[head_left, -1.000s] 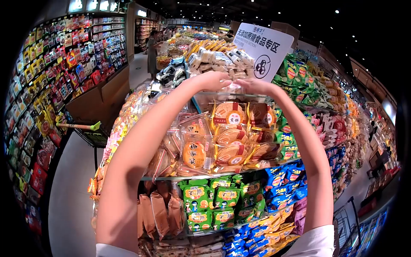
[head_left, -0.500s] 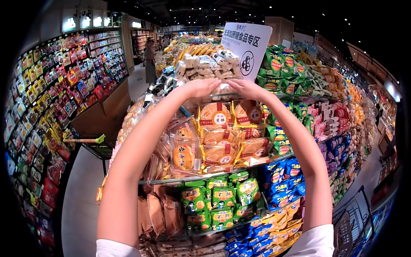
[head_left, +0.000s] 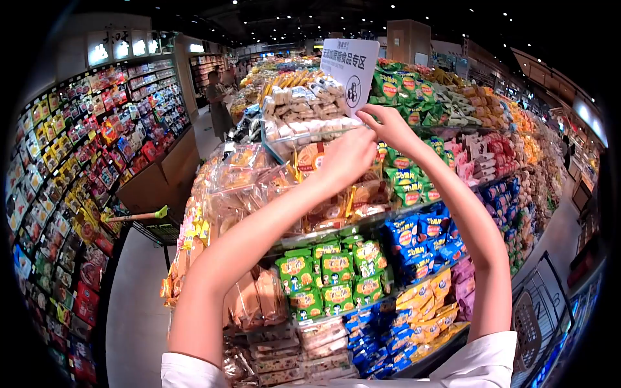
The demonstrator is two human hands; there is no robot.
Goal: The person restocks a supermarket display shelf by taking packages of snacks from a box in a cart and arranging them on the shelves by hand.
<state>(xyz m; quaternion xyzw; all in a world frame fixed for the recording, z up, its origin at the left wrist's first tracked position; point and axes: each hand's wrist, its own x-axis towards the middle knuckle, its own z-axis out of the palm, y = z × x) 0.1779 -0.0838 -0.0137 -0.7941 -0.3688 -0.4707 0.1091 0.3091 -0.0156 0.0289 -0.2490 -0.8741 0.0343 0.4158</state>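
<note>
My left hand (head_left: 351,155) is closed with its back toward me, in front of the upper bin of packaged round pancakes (head_left: 314,157); its fingertips are hidden. Just above and to the right, my right hand (head_left: 390,127) is closed with bent fingers, its fingertips right at the lower right corner of a white sign (head_left: 346,64). I cannot make out what either hand has in its fingers. Behind my hands a clear-walled bin holds small white-wrapped snacks (head_left: 304,107). Green chip-style bags (head_left: 404,90) are heaped right of the sign.
Lower tiers hold green snack packs (head_left: 336,275), blue bags (head_left: 417,239) and yellow bags (head_left: 427,301). A cart handle (head_left: 136,216) shows at left, a dark cart (head_left: 540,310) at lower right. A person (head_left: 218,107) stands in the left aisle beside shelves of packaged goods (head_left: 71,149).
My hands, earlier with extended fingers at the top bin's edge, have closed near each other. My left hand has moved right and down. The sign and display appear shifted left in view.
</note>
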